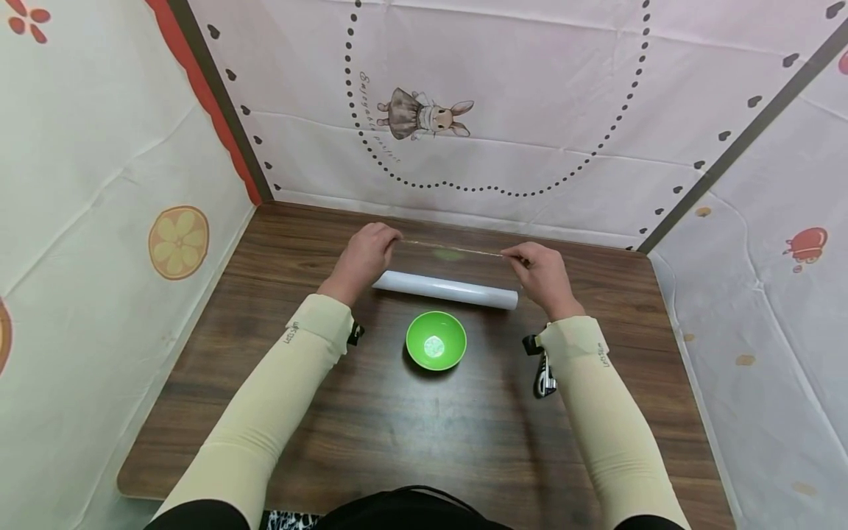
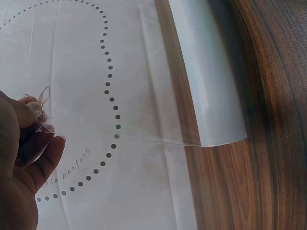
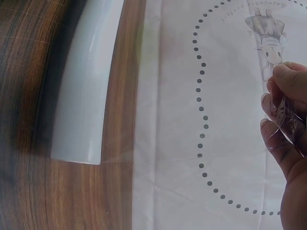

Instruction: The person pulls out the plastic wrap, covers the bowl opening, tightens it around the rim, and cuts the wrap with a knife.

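A white roll of cling film (image 1: 450,288) lies across the table. Clear film (image 1: 453,249) rises from it, its edge stretched nearly straight between both hands. At one corner, my left hand (image 1: 364,258) pinches the film between thumb and fingers; the left wrist view shows a crumpled bunch of film (image 2: 44,123) there. My right hand (image 1: 542,276) pinches the opposite corner, with gathered film (image 3: 288,125) under its fingers in the right wrist view. Both hands are raised beyond the roll. A green bowl (image 1: 436,340) stands upright on the near side of the roll.
A black and silver tool (image 1: 545,383) lies on the wooden table (image 1: 397,427), partly hidden by my right wrist. White printed cloth walls (image 1: 530,96) enclose the table's back and sides.
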`<move>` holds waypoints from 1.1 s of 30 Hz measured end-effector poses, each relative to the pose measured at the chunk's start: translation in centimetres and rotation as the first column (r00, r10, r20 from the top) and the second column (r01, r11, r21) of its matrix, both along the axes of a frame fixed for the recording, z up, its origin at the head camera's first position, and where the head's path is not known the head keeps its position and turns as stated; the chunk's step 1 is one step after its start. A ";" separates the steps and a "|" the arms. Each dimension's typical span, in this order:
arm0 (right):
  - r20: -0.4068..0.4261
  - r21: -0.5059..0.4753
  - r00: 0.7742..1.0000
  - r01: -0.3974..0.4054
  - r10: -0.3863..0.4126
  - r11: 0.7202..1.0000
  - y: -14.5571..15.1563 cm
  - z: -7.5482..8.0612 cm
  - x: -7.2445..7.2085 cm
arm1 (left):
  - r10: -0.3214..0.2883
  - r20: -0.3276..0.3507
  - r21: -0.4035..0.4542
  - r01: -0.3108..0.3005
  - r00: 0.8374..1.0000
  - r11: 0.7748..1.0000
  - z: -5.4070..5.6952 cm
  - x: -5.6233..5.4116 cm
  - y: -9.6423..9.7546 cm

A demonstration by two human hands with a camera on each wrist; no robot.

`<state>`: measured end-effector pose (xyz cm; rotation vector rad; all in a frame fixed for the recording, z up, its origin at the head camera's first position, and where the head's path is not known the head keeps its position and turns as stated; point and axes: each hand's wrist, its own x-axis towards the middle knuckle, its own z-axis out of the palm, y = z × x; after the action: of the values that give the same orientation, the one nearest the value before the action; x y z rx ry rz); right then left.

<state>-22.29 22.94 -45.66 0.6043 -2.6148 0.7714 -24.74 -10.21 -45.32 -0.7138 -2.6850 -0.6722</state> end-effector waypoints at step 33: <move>-0.063 0.004 0.998 0.001 -0.001 1.000 0.1 1.4 -0.4 | -0.024 -0.079 0.019 0.025 0.997 1.000 1.5 -0.1 -0.1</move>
<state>-22.64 23.04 -44.31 0.6181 -2.5599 0.7347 -24.86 -10.32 -43.78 -0.7535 -2.5989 -0.6617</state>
